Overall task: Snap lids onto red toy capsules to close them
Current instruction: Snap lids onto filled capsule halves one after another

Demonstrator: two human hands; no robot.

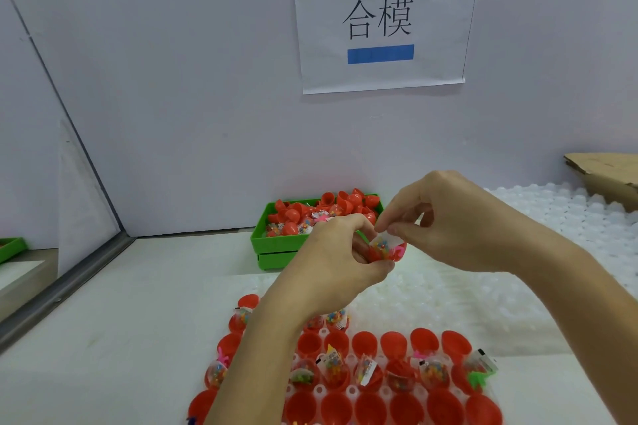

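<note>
1. Head view: your left hand cups a red capsule half from below, fingers curled round its shell, raised above the worktop in front of the green bin.
2. Your right hand pinches the small clear toy packet at its white top edge, thumb and forefinger closed on it, the packet sitting in the mouth of the held half.
3. The half looks like thin, light, smooth plastic; I judge it will flex if squeezed hard and slip if held loosely. Hold it round the widest band just under the rim, not at the rim itself.
4. The packet is soft and crinkly; any corner left standing proud will likely block the lid. Tuck it fully below the rim first.
5. More red halves stand in the holed tray near you, some filled with packets, others bare.
6. Loose red lids lie heaped in the green bin. Take one by its dome and press straight down, evenly, so the seam closes all round.
</note>
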